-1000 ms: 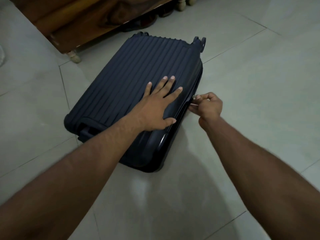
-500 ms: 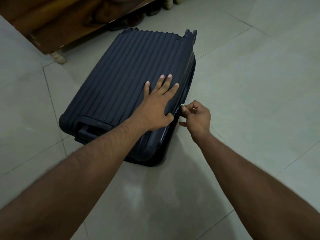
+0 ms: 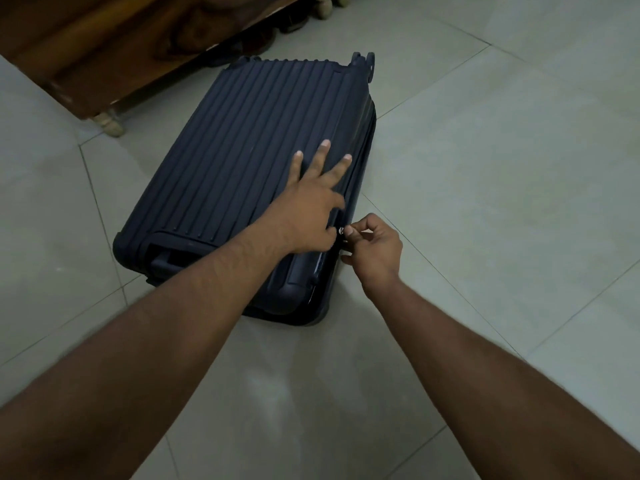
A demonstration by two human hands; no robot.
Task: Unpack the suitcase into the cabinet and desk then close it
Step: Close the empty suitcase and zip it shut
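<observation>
While left hand flat on suitcase, right grip pinching zipper pull, nearer than before.

A floor of large pale grey-green glossy tiles fills most of the view, crossed by thin darker grout lines that run diagonally. A soft whitish glare lies on the tiles near the lower middle. At the top left stands a piece of dark brown wooden furniture with visible grain, raised off the floor on short turned cream-coloured legs. One such leg stands at its near corner on the left; another pair of turned legs shows at the top edge. Beneath the furniture, in shadow, lie dark shapes too dim to identify.
</observation>
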